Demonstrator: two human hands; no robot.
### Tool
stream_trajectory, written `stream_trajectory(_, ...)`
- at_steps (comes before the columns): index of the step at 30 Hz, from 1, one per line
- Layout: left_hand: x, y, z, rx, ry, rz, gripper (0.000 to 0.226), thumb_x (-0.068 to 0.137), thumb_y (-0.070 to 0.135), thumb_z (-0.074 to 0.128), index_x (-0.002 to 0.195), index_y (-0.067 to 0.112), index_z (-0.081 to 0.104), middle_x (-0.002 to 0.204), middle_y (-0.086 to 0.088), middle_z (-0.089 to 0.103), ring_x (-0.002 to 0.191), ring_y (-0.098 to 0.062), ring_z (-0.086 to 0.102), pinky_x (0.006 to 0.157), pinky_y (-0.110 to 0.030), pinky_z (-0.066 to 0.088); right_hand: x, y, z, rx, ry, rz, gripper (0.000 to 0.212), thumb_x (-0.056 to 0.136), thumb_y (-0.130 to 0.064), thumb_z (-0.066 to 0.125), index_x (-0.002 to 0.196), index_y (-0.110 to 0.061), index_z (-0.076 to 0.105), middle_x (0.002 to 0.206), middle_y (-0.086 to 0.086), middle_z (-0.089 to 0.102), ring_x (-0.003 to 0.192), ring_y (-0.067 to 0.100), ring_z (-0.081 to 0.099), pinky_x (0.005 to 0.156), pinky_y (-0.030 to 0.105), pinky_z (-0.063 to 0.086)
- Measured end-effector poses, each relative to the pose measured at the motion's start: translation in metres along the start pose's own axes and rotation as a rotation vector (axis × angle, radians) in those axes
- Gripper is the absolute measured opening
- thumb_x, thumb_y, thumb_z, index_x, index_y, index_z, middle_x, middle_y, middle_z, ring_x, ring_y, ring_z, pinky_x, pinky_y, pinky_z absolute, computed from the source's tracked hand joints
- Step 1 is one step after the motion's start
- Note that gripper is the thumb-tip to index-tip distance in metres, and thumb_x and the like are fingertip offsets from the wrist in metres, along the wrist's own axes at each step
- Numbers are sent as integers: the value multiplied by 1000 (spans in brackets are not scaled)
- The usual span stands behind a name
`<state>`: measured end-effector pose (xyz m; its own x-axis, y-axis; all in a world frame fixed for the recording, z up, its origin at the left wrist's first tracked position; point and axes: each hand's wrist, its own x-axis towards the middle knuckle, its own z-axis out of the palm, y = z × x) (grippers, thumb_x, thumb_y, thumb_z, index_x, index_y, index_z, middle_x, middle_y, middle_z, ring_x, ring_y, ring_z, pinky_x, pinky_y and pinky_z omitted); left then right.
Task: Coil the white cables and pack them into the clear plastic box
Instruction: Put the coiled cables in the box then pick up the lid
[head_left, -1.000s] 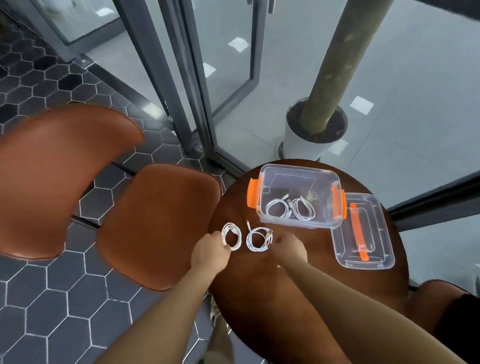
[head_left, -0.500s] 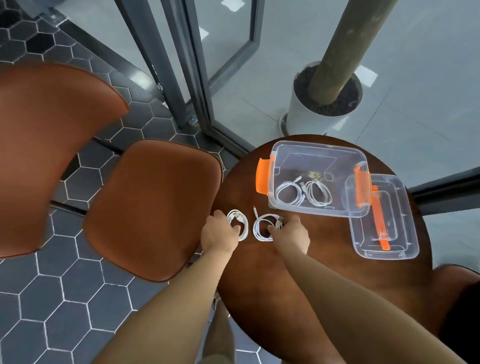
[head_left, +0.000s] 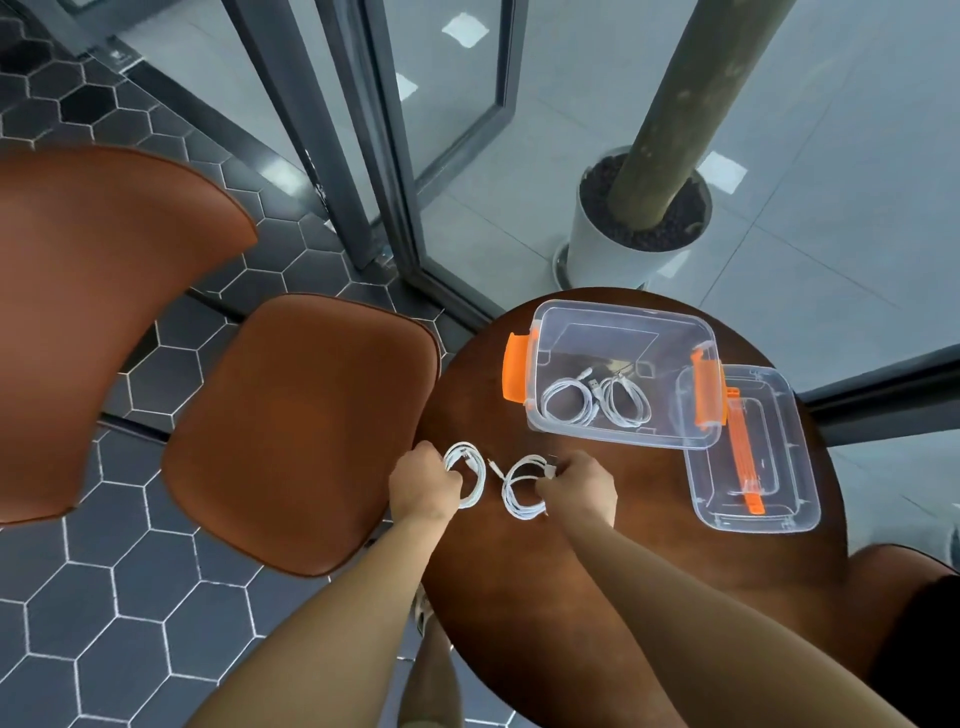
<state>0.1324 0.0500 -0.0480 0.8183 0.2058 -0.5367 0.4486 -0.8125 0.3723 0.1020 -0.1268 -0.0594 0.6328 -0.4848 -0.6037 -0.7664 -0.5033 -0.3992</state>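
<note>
On the round brown table (head_left: 649, 597) two coiled white cables lie near its left edge. My left hand (head_left: 423, 486) grips the left coil (head_left: 472, 475) at its left side. My right hand (head_left: 579, 488) pinches the right coil (head_left: 519, 491) at its right side. Behind them stands the clear plastic box (head_left: 621, 379) with orange latches, open, holding two more coiled white cables (head_left: 595, 402). Its clear lid (head_left: 750, 457) with an orange handle lies to the box's right, partly under it.
Two brown leather chairs stand left of the table, the nearer seat (head_left: 301, 431) touching its edge. A white planter (head_left: 634, 228) with a thick trunk stands behind the table beyond glass doors (head_left: 363, 156). Dark hexagon floor tiles lie below.
Both hands have closed on the two loose coils, the left hand's fingers now round the left coil. The view has tilted and shifted a little.
</note>
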Motion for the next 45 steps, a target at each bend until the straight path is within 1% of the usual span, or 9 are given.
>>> stream_trajectory(8, -36, 9, -32, -80, 87, 15, 8, 84, 13, 68, 91, 11, 64, 93, -7, 71, 87, -27, 67, 71, -33, 49, -31, 0, -36, 24, -7, -134, 22, 78, -21, 68, 100, -21, 72, 88, -2, 74, 89, 23, 67, 72, 28, 48)
stream_trajectory(13, -58, 31, -53, -102, 157, 70, 9, 85, 14, 70, 92, 12, 66, 92, -5, 71, 83, -23, 66, 68, -32, 50, -51, 1, -71, 70, 26, -202, 5, 77, -19, 69, 82, -22, 69, 70, -7, 68, 75, 20, 66, 64, 28, 50)
stream_trajectory(18, -74, 56, -65, -101, 191, 109, 10, 85, 16, 72, 91, 13, 65, 94, -5, 71, 77, -18, 58, 63, -27, 42, -61, -1, -105, 76, 68, -273, 8, 77, -22, 71, 73, -20, 64, 65, -5, 66, 69, 19, 66, 64, 32, 54)
stream_trajectory(25, -88, 89, -82, -67, 227, 166, 13, 84, 19, 74, 94, 16, 68, 95, -3, 71, 86, -24, 66, 71, -33, 53, -62, -6, -148, 85, 130, -345, 11, 77, -21, 67, 88, -18, 68, 66, -6, 60, 69, 22, 61, 61, 26, 41)
stream_trajectory(29, -86, 113, -87, -39, 246, 215, 11, 84, 20, 75, 91, 18, 67, 93, -2, 72, 77, -19, 61, 65, -30, 49, -53, -8, -169, 73, 166, -325, 6, 78, -18, 65, 77, -23, 61, 61, -9, 57, 69, 23, 60, 54, 24, 38)
stream_trajectory(33, -75, 135, -85, 13, 241, 270, 8, 86, 23, 73, 90, 17, 68, 92, -4, 73, 83, -24, 66, 68, -34, 53, -34, -8, -182, 86, 202, -285, 5, 79, -23, 66, 84, -20, 66, 75, 0, 67, 79, 28, 66, 65, 28, 45)
stream_trajectory(36, -62, 151, -79, 56, 221, 325, 12, 87, 22, 70, 95, 13, 70, 97, -8, 74, 90, -29, 68, 74, -37, 53, -19, -10, -186, 82, 215, -255, 27, 78, -25, 67, 104, -18, 70, 93, 3, 75, 87, 28, 69, 71, 30, 51)
stream_trajectory(39, -48, 165, -71, 108, 194, 362, 18, 86, 18, 68, 102, 11, 70, 103, -11, 73, 99, -33, 68, 81, -38, 51, -1, -15, -186, 61, 217, -254, 29, 78, -22, 64, 107, -18, 69, 96, 4, 75, 88, 30, 69, 69, 30, 49)
stream_trajectory(45, -18, 182, -46, 353, 169, 508, 21, 92, 6, 60, 112, 6, 66, 107, -13, 71, 98, -32, 70, 81, -38, 55, 35, -35, -179, -244, 251, -443, 23, 88, -14, 57, 109, -10, 66, 111, 12, 65, 90, 36, 67, 73, 37, 54)
